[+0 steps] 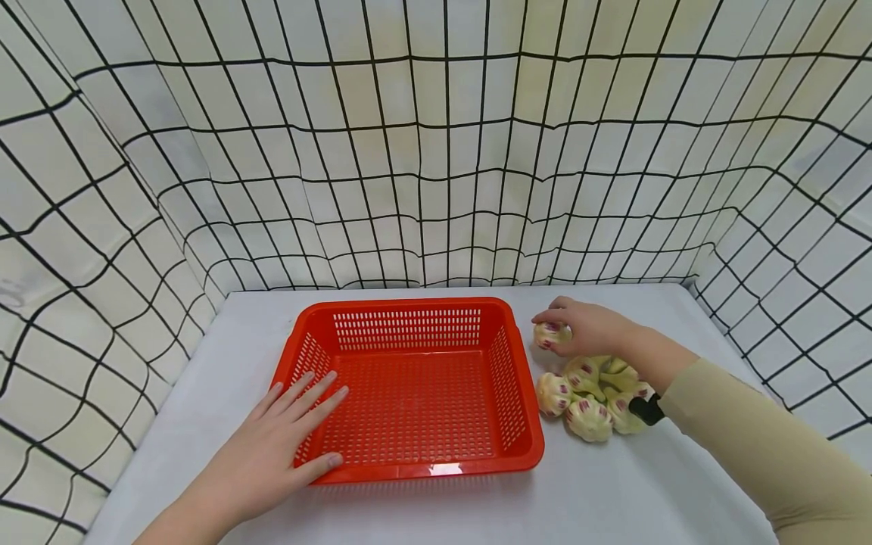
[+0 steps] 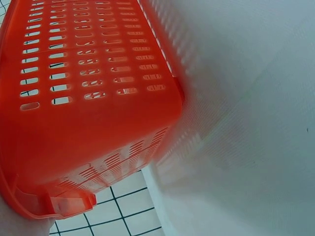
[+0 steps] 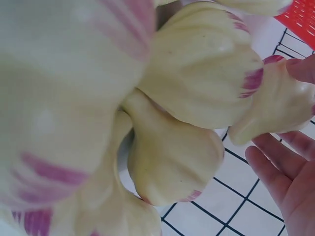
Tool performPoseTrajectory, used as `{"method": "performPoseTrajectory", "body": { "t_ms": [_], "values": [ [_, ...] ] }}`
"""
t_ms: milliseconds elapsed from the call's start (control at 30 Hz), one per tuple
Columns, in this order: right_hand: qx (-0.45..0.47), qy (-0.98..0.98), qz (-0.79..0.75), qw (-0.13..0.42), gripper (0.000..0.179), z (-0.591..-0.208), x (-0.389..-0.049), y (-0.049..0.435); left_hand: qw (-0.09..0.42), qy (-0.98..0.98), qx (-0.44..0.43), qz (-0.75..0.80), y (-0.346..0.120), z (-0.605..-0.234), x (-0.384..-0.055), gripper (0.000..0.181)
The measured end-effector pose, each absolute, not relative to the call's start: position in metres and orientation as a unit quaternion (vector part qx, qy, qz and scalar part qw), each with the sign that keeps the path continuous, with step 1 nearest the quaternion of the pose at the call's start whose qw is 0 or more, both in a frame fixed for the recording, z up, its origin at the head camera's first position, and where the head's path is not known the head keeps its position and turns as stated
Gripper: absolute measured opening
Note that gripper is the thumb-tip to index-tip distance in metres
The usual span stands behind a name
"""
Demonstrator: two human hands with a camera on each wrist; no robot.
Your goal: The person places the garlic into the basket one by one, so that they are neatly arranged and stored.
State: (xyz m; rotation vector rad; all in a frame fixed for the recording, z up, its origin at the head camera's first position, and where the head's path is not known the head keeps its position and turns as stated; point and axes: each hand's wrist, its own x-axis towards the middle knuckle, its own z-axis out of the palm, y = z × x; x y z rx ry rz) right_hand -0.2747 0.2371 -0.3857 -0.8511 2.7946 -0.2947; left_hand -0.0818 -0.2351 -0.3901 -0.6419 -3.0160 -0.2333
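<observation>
My left hand (image 1: 272,443) lies over the near left corner of the red plastic basket (image 1: 436,471), fingers spread and straight across its rim. The left wrist view shows the outer wall of the basket (image 2: 88,118) close up, with only a sliver of the hand at the lower left. Just beyond the basket's right side, my right hand (image 1: 593,327) pinches a garlic bulb (image 1: 549,334) with purple streaks. In the right wrist view, thumb and fingers lie around that garlic bulb (image 3: 280,98). Below the right hand, several garlic bulbs (image 1: 589,418) sit clustered on the table.
Nothing lies inside the basket. A white table (image 1: 613,492) carries everything. White walls with a black net (image 1: 443,189) rise at the back and both sides. A black strap (image 1: 646,409) shows at the right cuff, beside the garlic cluster.
</observation>
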Motion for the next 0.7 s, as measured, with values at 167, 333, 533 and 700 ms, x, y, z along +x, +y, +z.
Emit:
{"method": "performPoseTrajectory", "body": {
  "t_ms": [167, 333, 533, 700],
  "values": [
    [-0.286, 0.948, -0.111, 0.088, 0.049, -0.375, -0.270, 0.236, 0.033, -0.974, -0.212, -0.078, -0.234, -0.390, -0.081, 0.080],
    [-0.287, 0.947, -0.123, 0.078, 0.049, -0.364, -0.267, 0.235, 0.036, -0.973, -0.215, -0.077, -0.234, -0.390, -0.081, 0.080],
    [-0.310, 0.937, -0.152, 0.054, 0.049, -0.349, -0.266, 0.230, 0.033, -0.973, -0.215, -0.081, -0.234, -0.389, -0.081, 0.079],
    [-0.330, 0.926, -0.175, 0.053, 0.049, -0.336, -0.265, 0.220, 0.031, -0.973, -0.214, -0.082, -0.234, -0.389, -0.082, 0.079]
  ]
}}
